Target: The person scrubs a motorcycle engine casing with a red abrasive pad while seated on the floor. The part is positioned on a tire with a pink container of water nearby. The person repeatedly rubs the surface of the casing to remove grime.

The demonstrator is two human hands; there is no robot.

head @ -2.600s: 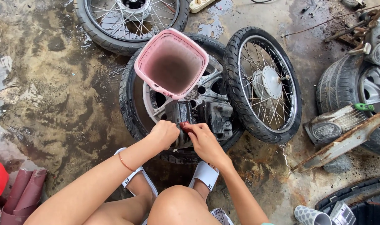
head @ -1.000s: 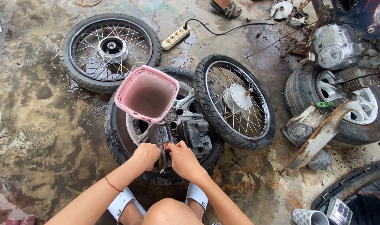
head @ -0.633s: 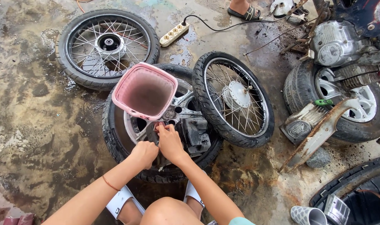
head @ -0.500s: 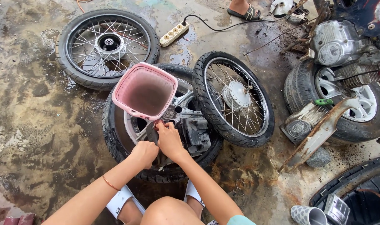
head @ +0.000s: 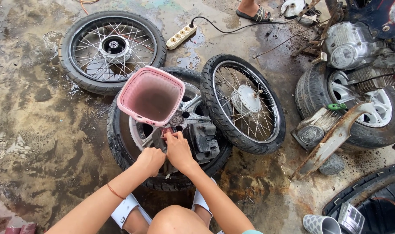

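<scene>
Hands busy over the dark metal part (head: pixel 202 141) resting on the flat-lying wheel (head: pixel 119 143) as a bench; left hand (head: pixel 150 160) clenched steadying it; right hand (head: pixel 176 148) pinching its near-left corner beside the pink basket (head: pixel 150 95).

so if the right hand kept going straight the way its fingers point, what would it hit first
The right hand points up and away from the person, so it would probably meet the pink plastic basket first, just past the small part at its fingertips. Depth is unclear from this view.
</scene>
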